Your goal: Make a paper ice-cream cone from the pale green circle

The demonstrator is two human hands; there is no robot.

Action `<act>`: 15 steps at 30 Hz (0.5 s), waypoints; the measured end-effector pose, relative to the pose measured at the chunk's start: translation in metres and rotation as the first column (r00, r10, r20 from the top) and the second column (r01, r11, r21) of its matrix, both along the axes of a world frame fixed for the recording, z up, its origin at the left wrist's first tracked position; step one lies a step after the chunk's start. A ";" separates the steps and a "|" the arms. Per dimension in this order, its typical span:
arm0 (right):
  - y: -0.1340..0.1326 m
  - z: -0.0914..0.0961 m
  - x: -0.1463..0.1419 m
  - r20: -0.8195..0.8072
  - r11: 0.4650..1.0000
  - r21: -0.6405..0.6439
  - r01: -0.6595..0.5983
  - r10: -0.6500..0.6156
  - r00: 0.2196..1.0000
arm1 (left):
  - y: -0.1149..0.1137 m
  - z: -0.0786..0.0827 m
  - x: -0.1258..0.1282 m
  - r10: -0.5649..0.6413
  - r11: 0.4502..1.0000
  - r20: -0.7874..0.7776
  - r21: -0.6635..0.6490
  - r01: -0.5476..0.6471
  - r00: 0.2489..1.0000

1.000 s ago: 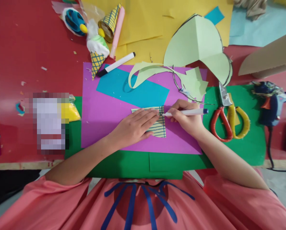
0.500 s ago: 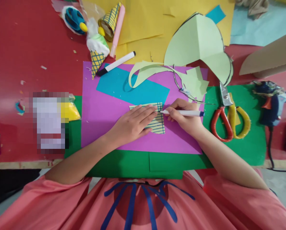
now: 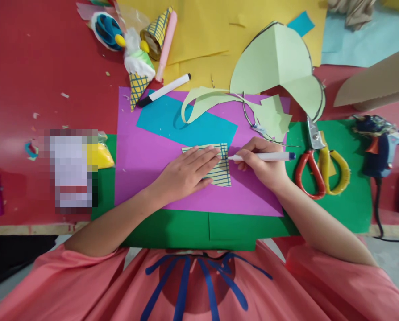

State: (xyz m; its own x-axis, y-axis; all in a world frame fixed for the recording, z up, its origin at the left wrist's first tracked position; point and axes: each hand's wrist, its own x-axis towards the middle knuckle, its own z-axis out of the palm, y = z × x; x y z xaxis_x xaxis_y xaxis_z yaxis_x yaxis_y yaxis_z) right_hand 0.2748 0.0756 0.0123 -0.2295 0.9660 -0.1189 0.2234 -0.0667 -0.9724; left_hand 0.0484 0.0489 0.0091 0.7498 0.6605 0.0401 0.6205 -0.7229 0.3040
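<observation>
My left hand (image 3: 186,173) lies flat with fingers stretched out, pressing down a small pale-yellow paper piece (image 3: 221,174) ruled with blue lines. The piece rests on a purple sheet (image 3: 139,156). My right hand (image 3: 262,164) is closed round a white marker with a blue cap (image 3: 266,156). The marker's tip touches the right edge of the lined paper near its top corner. A blue paper strip (image 3: 186,122) lies just behind the lined piece.
Red and yellow scissors (image 3: 316,167) lie right of my hand on a green sheet (image 3: 350,200), with a glue gun (image 3: 380,142) beyond. A black-capped marker (image 3: 164,90), paper cones (image 3: 137,73), light-green cut-outs (image 3: 276,62) and yellow paper (image 3: 202,35) sit farther back.
The marker tip slid left across the lined paper and then back right to its edge, with my right hand following. My left hand has stayed pressed on the paper.
</observation>
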 end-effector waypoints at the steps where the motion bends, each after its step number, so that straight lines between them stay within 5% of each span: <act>1: -0.001 0.000 0.000 0.001 1.000 -0.001 -0.002 0.002 1.000 | 0.000 0.000 0.000 0.003 1.000 -0.003 0.003 -0.003 1.000; 15: -0.002 -0.005 -0.001 0.151 0.993 0.077 -0.093 0.081 0.985 | 0.002 0.000 -0.002 0.006 1.000 0.002 -0.004 -0.006 1.000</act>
State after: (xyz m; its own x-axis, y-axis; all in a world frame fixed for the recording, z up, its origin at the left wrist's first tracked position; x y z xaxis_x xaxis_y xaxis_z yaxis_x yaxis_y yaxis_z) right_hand 0.2734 0.0740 0.0078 -0.2988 0.9511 -0.0776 0.3659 0.0391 -0.9298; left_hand 0.0465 0.0507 0.0088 0.7455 0.6653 0.0394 0.6243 -0.7178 0.3083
